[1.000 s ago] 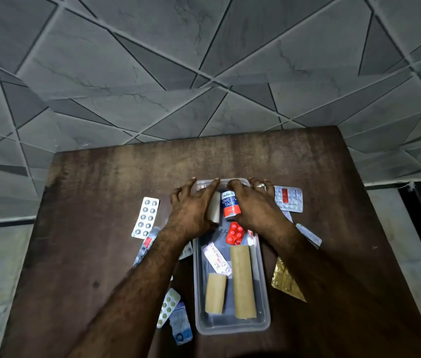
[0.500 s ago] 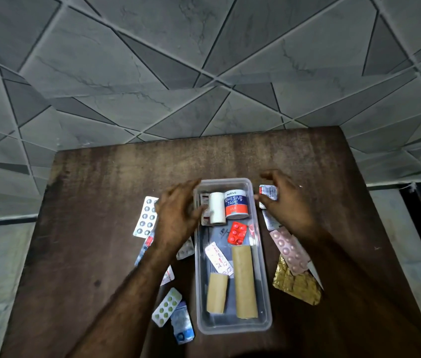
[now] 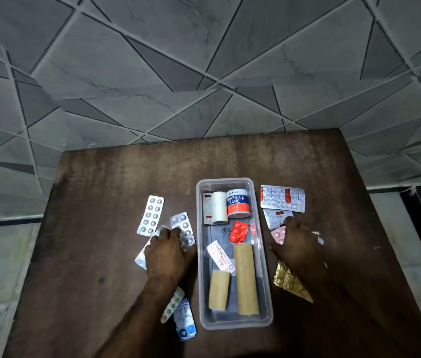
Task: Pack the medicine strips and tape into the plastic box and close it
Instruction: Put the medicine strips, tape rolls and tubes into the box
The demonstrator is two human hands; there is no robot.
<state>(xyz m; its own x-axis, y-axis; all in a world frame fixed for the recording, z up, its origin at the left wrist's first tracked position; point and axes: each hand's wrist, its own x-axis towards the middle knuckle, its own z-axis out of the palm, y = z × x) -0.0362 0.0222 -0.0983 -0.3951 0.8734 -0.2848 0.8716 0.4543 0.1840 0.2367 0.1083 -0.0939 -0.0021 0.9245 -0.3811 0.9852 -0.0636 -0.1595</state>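
The clear plastic box (image 3: pixel 234 180) stands open in the middle of the brown table. It holds an adhesive tape roll (image 3: pixel 238 206), a white roll (image 3: pixel 219 208), a red strip (image 3: pixel 239 231), a white strip (image 3: pixel 220 256) and two tan rolls (image 3: pixel 246 279). My left hand (image 3: pixel 168 251) lies palm down left of the box, fingertips on a silver strip (image 3: pixel 184 226). Right of the box, my right hand (image 3: pixel 298 248) rests palm down over a pink strip (image 3: pixel 278 234). Neither hand has lifted anything.
More strips lie loose: a silver strip (image 3: pixel 151 215) at far left, a white one (image 3: pixel 172 304) and a blue one (image 3: pixel 185 321) by my left forearm, two silver-and-red strips (image 3: pixel 281 198) at right, a gold foil strip (image 3: pixel 291 282). No lid shows. A tiled floor surrounds the table.
Both hands left the tape rolls at the box's far end and moved outward and toward me, the left onto strips left of the box, the right onto strips to its right.
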